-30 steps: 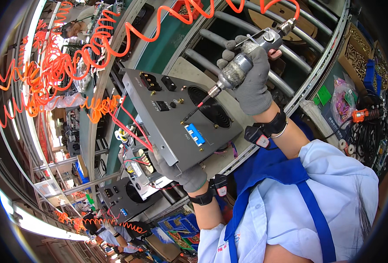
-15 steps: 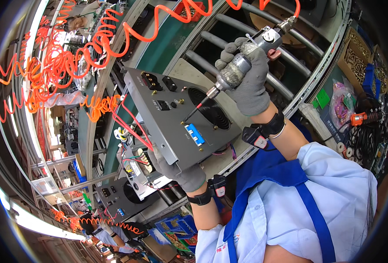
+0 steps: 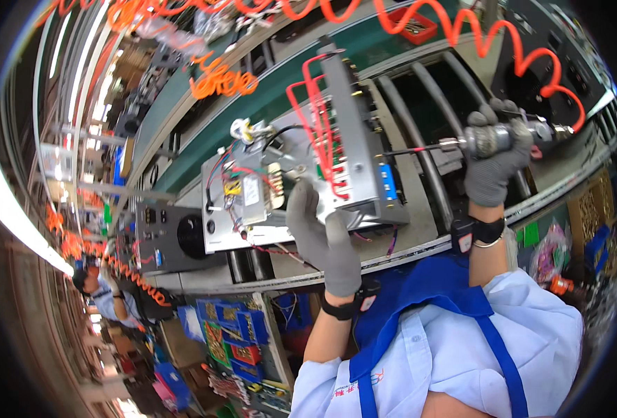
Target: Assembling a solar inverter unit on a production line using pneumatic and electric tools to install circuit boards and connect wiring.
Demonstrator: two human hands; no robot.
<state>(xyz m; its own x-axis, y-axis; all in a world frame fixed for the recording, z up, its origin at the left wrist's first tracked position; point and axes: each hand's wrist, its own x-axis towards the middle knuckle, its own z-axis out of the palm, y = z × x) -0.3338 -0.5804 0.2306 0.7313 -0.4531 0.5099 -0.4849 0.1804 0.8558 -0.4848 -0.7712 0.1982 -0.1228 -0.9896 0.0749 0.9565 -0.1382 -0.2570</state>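
Note:
My right hand (image 3: 495,171), in a grey glove, is wrapped round an air screwdriver (image 3: 486,141). Its long dark bit points left, toward the outer face of a grey metal panel (image 3: 356,132). The panel stands on edge along the right side of an open metal chassis (image 3: 232,242), with red wires (image 3: 315,139) looping from its inner side. A blue switch (image 3: 389,181) sits on its outer face. My gloved left hand (image 3: 326,244) has its fingers apart above the chassis, near the panel's lower end; whether it touches anything is unclear.
A coiled orange air hose (image 3: 455,35) hangs across the top. Steel conveyor rollers (image 3: 427,132) lie right of the chassis. Another panelled unit (image 3: 166,237) stands to the left, and parts bins (image 3: 235,334) sit below. A co-worker (image 3: 110,292) is at the far left.
The panel has swung from facing me to standing on edge, exposing the chassis. My left hand has let go of its edge. The screwdriver bit has drawn away from the panel's screw. My view has turned.

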